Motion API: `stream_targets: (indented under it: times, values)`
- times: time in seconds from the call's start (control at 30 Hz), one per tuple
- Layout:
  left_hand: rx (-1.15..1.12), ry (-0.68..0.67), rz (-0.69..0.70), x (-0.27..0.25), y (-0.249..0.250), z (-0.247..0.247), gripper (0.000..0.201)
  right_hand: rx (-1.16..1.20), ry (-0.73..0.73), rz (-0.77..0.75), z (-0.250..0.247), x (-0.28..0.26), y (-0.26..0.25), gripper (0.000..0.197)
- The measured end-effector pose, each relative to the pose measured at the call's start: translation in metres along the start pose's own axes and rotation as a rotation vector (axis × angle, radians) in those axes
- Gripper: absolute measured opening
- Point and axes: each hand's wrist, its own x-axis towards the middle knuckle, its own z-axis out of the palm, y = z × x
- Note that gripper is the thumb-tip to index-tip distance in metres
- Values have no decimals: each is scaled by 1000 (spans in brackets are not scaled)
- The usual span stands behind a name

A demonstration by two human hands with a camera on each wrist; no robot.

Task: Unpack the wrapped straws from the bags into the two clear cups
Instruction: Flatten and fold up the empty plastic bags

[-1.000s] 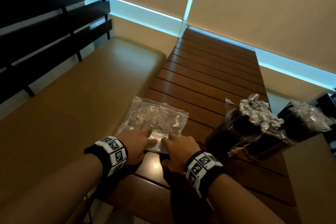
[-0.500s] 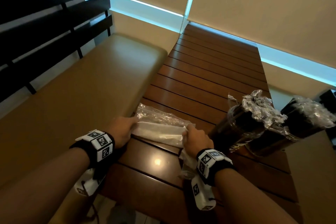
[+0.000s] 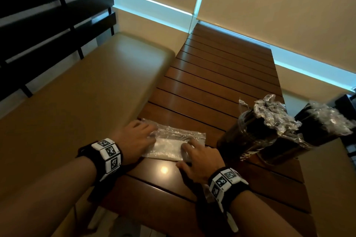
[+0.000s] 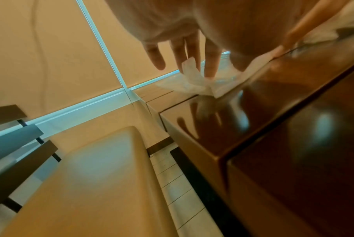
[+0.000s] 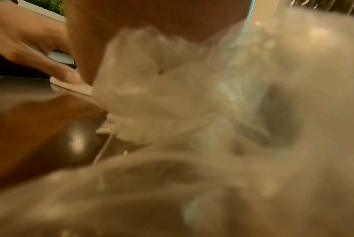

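A clear plastic bag point(image 3: 173, 144), folded into a flat strip, lies on the wooden table point(image 3: 221, 75) near its front edge. My left hand point(image 3: 138, 136) presses the bag's left end with straight fingers point(image 4: 210, 64). My right hand point(image 3: 196, 157) lies flat on the bag's right end, thumb on the table. Right of the hands stand two clear cups point(image 3: 248, 136) point(image 3: 312, 132), both holding wrapped straws point(image 3: 273, 115) with crinkled tops. The right wrist view is filled with blurred clear plastic point(image 5: 151, 96); more plastic point(image 3: 207, 195) shows under that wrist.
A tan padded bench point(image 3: 77, 102) with a dark slatted back point(image 3: 48, 25) runs along the table's left side. Window blinds point(image 3: 269, 5) close off the far end. The table's left edge point(image 4: 192, 144) drops to a tiled floor point(image 4: 182, 192).
The bag lay spread out a second ago. Both hands folded it over, and it now lies as a narrower strip, pressed flat under both hands.
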Motion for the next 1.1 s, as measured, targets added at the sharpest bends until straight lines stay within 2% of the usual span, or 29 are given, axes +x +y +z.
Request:
stream_targets:
  times: [0.1, 0.13, 0.2, 0.27, 0.33, 0.43, 0.53, 0.63, 0.67, 0.73, 0.8, 0.87, 1.0, 1.1]
  values:
    - [-39, -216, 22, -4, 4, 0, 63, 4, 51, 4, -9, 4, -2, 22]
    - [-42, -225, 24, -3, 3, 1, 63, 24, 73, 23, -12, 6, -2, 17]
    - [-163, -177, -40, 1, 3, 0, 45, 67, 96, 79, -18, 10, 1, 13]
    - [-380, -127, -205, 5, 1, -2, 44, 80, 106, 151, -21, 15, 6, 15]
    - [-528, -99, -369, 8, -3, 0, 45, 75, 86, 227, -21, 21, 10, 26]
    - [-552, -114, -634, 15, -4, 6, 45, 46, 43, 264, -12, 26, 9, 33]
    - [-509, -154, -750, 18, -4, 14, 37, 108, 19, 240, -1, 23, 6, 36]
    - [-609, -41, -848, 16, -3, 14, 36, 180, -12, 221, 6, 17, 8, 42]
    - [-606, -26, -843, 16, -2, 12, 40, 180, -15, 228, 7, 17, 9, 42]
    - [-429, -46, -775, 16, -1, 7, 45, 180, -3, 255, 5, 16, 9, 39]
    - [-177, -74, -601, 18, 3, 1, 50, 202, 6, 261, 2, 16, 6, 32]
    - [-50, -141, -413, 20, 9, 1, 50, 242, 15, 252, 1, 15, 2, 25]
    - [-150, -293, -444, 19, 7, -5, 42, 307, 88, 317, 0, 14, -4, 16]
    - [-305, -360, -460, 22, 8, -13, 28, 371, 153, 389, -4, 15, -10, 15]
